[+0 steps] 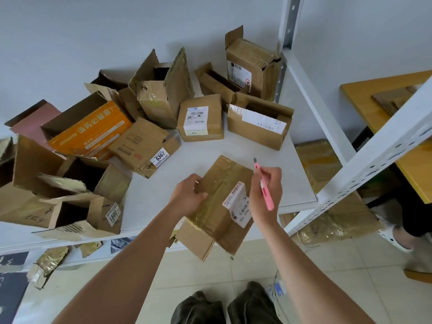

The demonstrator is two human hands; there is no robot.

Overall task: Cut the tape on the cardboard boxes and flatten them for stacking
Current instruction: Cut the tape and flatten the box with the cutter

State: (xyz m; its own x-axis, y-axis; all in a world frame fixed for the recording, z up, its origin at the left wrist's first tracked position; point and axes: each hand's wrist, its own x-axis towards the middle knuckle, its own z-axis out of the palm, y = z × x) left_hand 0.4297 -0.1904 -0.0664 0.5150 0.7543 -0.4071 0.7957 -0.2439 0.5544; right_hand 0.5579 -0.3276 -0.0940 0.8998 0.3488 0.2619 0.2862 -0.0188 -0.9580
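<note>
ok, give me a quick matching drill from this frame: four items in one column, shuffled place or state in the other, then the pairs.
Items:
1. pink utility knife
2. taped box
3. orange box
4. box labelled 6367

Places or states:
A. lying among the pile at the left of the shelf
B. gripped in the right hand, blade end pointing up and away
C. at the shelf's front edge, held by the left hand
D. beside the orange box, sticker on its near side

Pairs: 1-B, 2-C, 3-A, 4-D
</note>
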